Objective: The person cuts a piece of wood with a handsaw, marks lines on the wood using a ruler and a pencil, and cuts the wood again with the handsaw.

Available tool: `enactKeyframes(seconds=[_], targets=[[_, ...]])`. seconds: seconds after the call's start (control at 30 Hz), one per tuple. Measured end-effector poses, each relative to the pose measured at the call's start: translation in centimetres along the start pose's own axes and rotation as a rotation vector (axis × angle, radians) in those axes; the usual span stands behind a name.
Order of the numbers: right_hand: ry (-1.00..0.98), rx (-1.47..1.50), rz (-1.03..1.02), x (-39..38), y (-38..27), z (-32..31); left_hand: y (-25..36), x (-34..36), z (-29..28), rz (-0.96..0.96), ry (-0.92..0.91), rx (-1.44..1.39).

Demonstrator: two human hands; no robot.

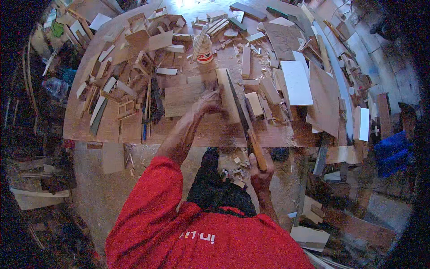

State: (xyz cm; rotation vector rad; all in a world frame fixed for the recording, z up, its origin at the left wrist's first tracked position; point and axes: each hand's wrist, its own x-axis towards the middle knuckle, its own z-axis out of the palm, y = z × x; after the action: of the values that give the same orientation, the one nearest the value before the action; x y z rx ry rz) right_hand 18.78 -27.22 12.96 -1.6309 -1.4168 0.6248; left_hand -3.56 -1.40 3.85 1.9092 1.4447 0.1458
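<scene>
My right hand (pixel 261 169) is wrapped round the wooden handle of what looks like a handsaw (pixel 241 107), at the table's near edge. Its long, narrow dark blade points away from me across the tabletop. Along the blade's left side lies a pale wooden board (pixel 228 95), long and narrow. My left hand (pixel 208 103) is curled at this board's left edge, somewhat blurred, with its fingertips partly hidden. Beneath and beside that hand is a flat brown board (pixel 179 99) on the table.
Offcuts and small blocks (pixel 254 104) crowd the wooden table (pixel 197 133) at the back and right. A white plastic container (pixel 204 50) with a red label stands at the back middle. White panels (pixel 295 83) lie to the right. Scraps (pixel 237 172) litter the floor near my feet.
</scene>
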Motion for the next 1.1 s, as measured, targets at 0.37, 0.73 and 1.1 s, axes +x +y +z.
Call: enactKeyframes(seconds=[0.37, 0.73, 1.1], targets=[[-0.083, 0.062, 0.214, -3.1, 0.3, 0.1, 1.9, -1.4, 0.3, 0.276, 0.120, 0.359], [0.085, -0.163, -0.293, -6.4, -1.9, -2.5, 0.6, 0.4, 1.9, 0.343, 0.331, 0.569], [-0.004, -0.166, -0.035, -4.9, -2.5, -1.0, 2.1, 0.0, 0.6, 0.273, 0.166, 0.475]])
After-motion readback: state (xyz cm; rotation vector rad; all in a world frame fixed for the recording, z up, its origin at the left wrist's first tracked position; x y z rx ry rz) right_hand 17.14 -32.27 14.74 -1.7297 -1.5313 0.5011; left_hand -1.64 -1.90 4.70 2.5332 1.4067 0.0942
